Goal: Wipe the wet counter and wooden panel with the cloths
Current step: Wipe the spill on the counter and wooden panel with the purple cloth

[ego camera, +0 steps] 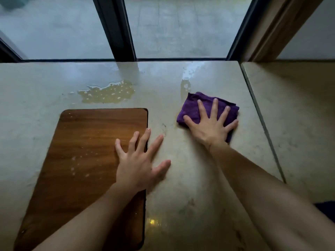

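Observation:
A folded purple cloth (194, 107) lies on the pale stone counter (36, 109), right of centre. My right hand (211, 124) presses flat on the cloth with fingers spread. A brown wooden panel (87, 142) lies at the left, with droplets on its surface. My left hand (139, 160) rests flat with fingers apart, straddling the panel's right edge and the counter, holding nothing. A yellowish puddle (107, 92) sits on the counter just beyond the panel. A smaller wet streak (185, 86) lies beyond the cloth.
A window with dark frames (117, 29) rises at the counter's far edge. A seam (257, 109) separates a second stone slab at the right. A wooden door frame (272, 33) stands at the far right.

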